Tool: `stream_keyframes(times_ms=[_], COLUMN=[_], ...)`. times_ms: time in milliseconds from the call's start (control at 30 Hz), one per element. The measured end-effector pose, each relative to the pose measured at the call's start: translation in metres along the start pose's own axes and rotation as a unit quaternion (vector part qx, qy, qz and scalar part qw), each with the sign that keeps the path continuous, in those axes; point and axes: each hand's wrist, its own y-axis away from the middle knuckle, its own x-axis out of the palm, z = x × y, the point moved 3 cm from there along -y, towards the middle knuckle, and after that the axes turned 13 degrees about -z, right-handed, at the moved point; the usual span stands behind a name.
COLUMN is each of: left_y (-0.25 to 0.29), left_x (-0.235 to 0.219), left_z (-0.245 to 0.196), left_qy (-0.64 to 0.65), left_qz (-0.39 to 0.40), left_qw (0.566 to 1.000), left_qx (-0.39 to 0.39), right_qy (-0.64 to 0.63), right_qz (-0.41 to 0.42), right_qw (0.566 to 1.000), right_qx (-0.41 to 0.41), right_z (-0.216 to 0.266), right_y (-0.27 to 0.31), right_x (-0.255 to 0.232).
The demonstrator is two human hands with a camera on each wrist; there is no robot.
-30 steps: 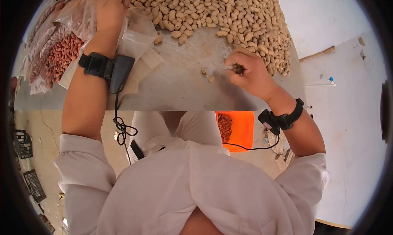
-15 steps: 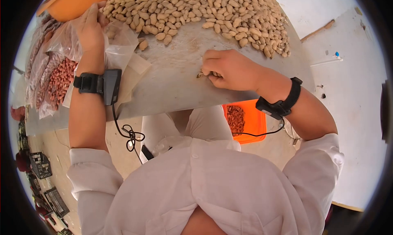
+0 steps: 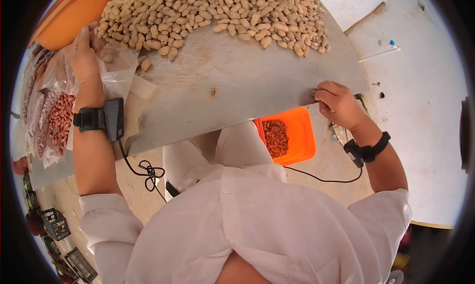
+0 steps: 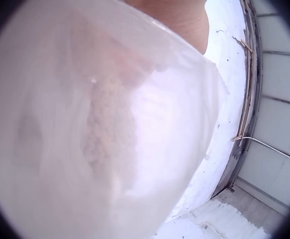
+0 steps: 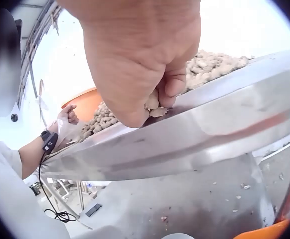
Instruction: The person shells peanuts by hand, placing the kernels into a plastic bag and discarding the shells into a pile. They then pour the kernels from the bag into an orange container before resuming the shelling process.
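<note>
At the front right edge of the metal table [image 3: 237,98], my right hand [image 3: 341,106] has its fingers curled. In the right wrist view its fingertips pinch pale peanut shells [image 5: 158,112] right at the edge. My left hand [image 3: 85,59] holds the upper part of a clear plastic bag [image 3: 118,64] at the table's left, close to an orange basin [image 3: 74,17]. The bag hazes over much of the left wrist view. A heap of unshelled peanuts [image 3: 213,12] covers the far side of the table.
Bagged red peanut kernels [image 3: 62,120] lie at the left. A small shell piece [image 3: 213,92] sits mid-table. Below the front edge stands an orange bin [image 3: 302,135] with reddish-brown bits inside. A cable [image 3: 316,180] runs from the right wrist camera. Black crates [image 3: 55,223] stand on the floor.
My right hand first moved left to mid-table by the shell piece, then swung right to the table's front edge. The left hand stays at the bag as the head view shifts.
</note>
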Motion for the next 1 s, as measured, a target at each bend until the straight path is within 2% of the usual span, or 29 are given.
stream_keyframes(times_ms=[100, 167, 233, 300, 367, 400, 500, 600, 667, 800, 900, 1000], left_y=[0.0, -0.003, -0.002, 0.0, -0.002, -0.001, 0.004, 0.006, 0.007, 0.005, 0.007, 0.01], left_x=[-0.001, -0.003, 0.0, 0.0, 0.0, 0.0, 0.0, 0.003, 0.004, 0.0, 0.001, 0.003], left_z=[0.0, 0.001, 0.0, 0.0, 0.002, -0.001, -0.008, -0.009, -0.011, -0.011, -0.011, -0.012], left_qy=[-0.018, -0.072, -0.079, -0.041, -0.055, -0.063, -0.111, -0.053, -0.052, -0.065, -0.028, 0.014], left_qz=[0.011, 0.006, 0.005, 0.006, 0.007, 0.006, -0.026, -0.031, -0.03, -0.001, 0.002, 0.001], left_qw=[1.0, 0.996, 0.995, 0.999, 0.998, 0.997, 0.99, 0.998, 0.997, 0.995, 0.999, 0.999], left_qx=[-0.015, 0.056, 0.055, -0.019, 0.017, 0.036, 0.078, 0.028, 0.054, 0.069, 0.029, -0.03], right_qy=[0.053, 0.072, 0.074, 0.019, -0.043, 0.032, 0.049, -0.017, -0.106, -0.107, -0.077, -0.078], right_qz=[-0.019, -0.017, -0.002, 0.039, 0.091, 0.13, 0.197, 0.077, -0.056, -0.071, -0.003, 0.041], right_qw=[0.998, 0.995, 0.991, 0.978, 0.945, 0.959, 0.942, 0.98, 0.992, 0.986, 0.985, 0.981], right_qx=[0.031, 0.067, 0.112, 0.206, 0.312, 0.249, 0.269, 0.184, 0.024, -0.102, -0.153, -0.173], right_z=[-0.003, -0.007, -0.012, -0.019, -0.026, -0.022, -0.026, 0.023, 0.06, 0.1, 0.109, 0.101], right_y=[0.041, 0.076, 0.114, 0.152, 0.183, 0.183, 0.173, 0.076, 0.007, -0.083, -0.12, -0.13], right_x=[-0.013, -0.012, -0.001, 0.022, 0.045, 0.047, 0.05, 0.024, 0.016, 0.043, 0.07, 0.091])
